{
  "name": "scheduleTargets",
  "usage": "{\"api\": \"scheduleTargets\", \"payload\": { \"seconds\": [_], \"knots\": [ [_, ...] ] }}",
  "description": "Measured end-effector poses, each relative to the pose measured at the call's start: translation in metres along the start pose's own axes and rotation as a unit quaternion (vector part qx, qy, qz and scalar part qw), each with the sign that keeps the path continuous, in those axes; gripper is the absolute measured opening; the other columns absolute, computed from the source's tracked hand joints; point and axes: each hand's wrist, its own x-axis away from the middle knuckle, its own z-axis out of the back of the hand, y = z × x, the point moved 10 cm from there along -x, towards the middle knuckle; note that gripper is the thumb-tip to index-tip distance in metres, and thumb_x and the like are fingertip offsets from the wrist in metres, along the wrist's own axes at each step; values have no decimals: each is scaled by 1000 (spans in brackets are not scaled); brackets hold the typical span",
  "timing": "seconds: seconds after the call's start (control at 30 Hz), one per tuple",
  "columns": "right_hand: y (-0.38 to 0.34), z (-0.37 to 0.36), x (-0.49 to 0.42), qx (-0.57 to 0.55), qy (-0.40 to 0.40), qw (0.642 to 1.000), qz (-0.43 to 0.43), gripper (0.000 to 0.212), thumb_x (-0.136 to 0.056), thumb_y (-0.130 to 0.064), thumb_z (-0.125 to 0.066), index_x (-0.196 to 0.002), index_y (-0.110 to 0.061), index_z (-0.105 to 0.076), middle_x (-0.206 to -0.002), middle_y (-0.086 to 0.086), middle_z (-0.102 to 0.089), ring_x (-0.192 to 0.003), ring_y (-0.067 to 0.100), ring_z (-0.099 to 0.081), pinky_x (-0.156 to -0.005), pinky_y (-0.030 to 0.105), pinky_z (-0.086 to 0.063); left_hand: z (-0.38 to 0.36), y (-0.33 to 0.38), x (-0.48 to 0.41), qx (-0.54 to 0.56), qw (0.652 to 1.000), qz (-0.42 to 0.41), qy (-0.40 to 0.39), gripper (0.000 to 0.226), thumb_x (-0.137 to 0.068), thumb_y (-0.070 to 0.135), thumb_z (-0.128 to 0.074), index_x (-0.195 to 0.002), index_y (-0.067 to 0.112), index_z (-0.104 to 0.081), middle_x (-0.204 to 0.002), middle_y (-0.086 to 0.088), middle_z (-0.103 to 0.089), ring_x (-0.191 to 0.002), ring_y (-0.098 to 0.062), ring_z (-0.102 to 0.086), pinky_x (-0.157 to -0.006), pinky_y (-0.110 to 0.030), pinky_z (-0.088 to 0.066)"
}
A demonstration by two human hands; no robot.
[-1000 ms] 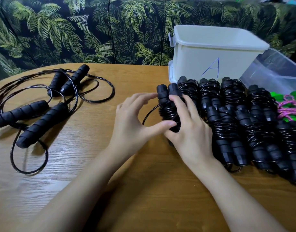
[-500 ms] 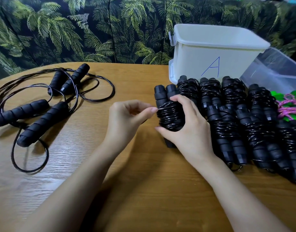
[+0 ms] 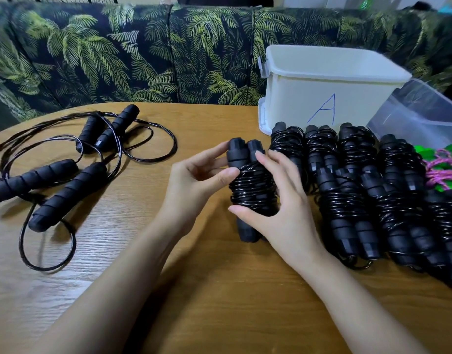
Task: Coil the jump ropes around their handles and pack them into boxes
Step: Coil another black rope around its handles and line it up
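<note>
A black jump rope bundle (image 3: 253,190), two handles side by side with cord wound round them, stands on end at the table's middle. My right hand (image 3: 283,208) grips it from the right, thumb under the coils, fingers over the top. My left hand (image 3: 197,180) pinches the upper coils from the left with thumb and fingers. To the right lie several finished coiled black ropes (image 3: 360,190) in rows. Two uncoiled black ropes (image 3: 74,162) with foam handles sprawl at the left. A white box marked "A" (image 3: 329,90) stands behind, lid on.
A clear plastic box (image 3: 421,111) leans at the far right behind the bundles. A pink and green rope (image 3: 442,169) lies at the right edge. A leaf-patterned sofa (image 3: 117,54) runs behind the wooden table (image 3: 219,290).
The loose loop of cord at the bundle's left has been drawn in against the coils. My left hand closed from a spread reach into a pinch on the upper turns.
</note>
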Motion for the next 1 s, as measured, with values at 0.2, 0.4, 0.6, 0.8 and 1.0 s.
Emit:
{"api": "scheduleTargets", "payload": {
  "seconds": [0.2,0.4,0.6,0.8,1.0],
  "knots": [
    [1,-8,-3,13,-23,1000,11,85,-78,-30,-82,-147,-41,-34,-151,-8,-35,-133,-18,-25,-103,-1,-17,7,2,1,-2,999,-17,40,55,-70,8,-76,-124,12,-64,-100,-2,-77,-87,-10,-72,-77,-22,-55],
    [-6,-18,1,130,-18,991,34,82,-84,-51,-67,-151,-50,-21,-162,-12,-21,-142,10,-35,-99,30,-46,12,1,1,-26,998,-29,57,60,-68,15,-80,-125,8,-65,-105,-6,-76,-87,-12,-70,-79,-26,-55],
    [-12,-19,2,282,44,958,21,107,-69,-57,-78,-154,-35,-17,-160,0,-28,-140,27,-37,-72,41,-57,8,-4,3,-41,997,-30,50,59,-72,15,-83,-127,7,-64,-106,-7,-75,-92,-16,-70,-82,-29,-55],
    [-21,-12,6,234,88,965,78,88,-78,-32,-79,-152,-17,-34,-151,6,-39,-133,28,-45,-72,40,-58,1,-2,5,-39,998,-33,27,52,-75,10,-80,-124,15,-64,-104,-1,-74,-87,-10,-68,-78,-25,-54],
    [-13,-7,4,151,72,983,78,87,-80,-28,-78,-153,-19,-32,-153,6,-38,-140,22,-42,-98,32,-49,-2,8,5,-57,997,-48,-7,54,-74,11,-82,-124,18,-62,-120,4,-70,-89,-11,-69,-81,-29,-55]
  ]
}}
